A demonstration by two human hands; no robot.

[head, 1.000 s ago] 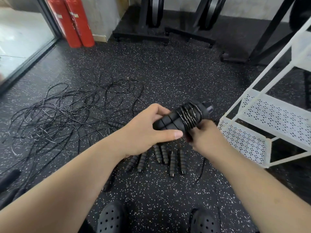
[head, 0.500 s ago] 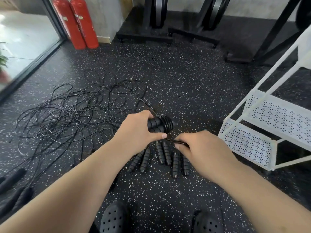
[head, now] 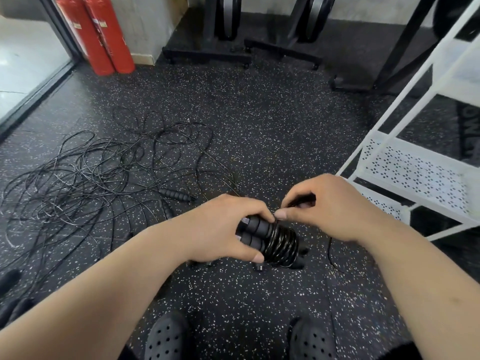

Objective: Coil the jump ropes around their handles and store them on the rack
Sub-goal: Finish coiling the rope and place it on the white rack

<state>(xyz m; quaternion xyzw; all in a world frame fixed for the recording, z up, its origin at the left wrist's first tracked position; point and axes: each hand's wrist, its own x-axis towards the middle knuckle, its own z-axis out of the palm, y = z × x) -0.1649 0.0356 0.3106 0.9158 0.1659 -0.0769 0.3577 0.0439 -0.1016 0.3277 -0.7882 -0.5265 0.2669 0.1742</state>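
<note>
The left hand clenches the paired foam handles above the floor, their long axis slanting with the cord-wrapped end pointing lower right. The right hand pinches the loose cord just above, near the white rack.

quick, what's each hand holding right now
Left hand: grips the paired handles, which have the coiled rope wound around them.
Right hand: pinches the loose rope strand just above the coil.

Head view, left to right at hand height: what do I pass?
Tangled loose ropes → left hand → coiled handle bundle → right hand → white rack.
</note>
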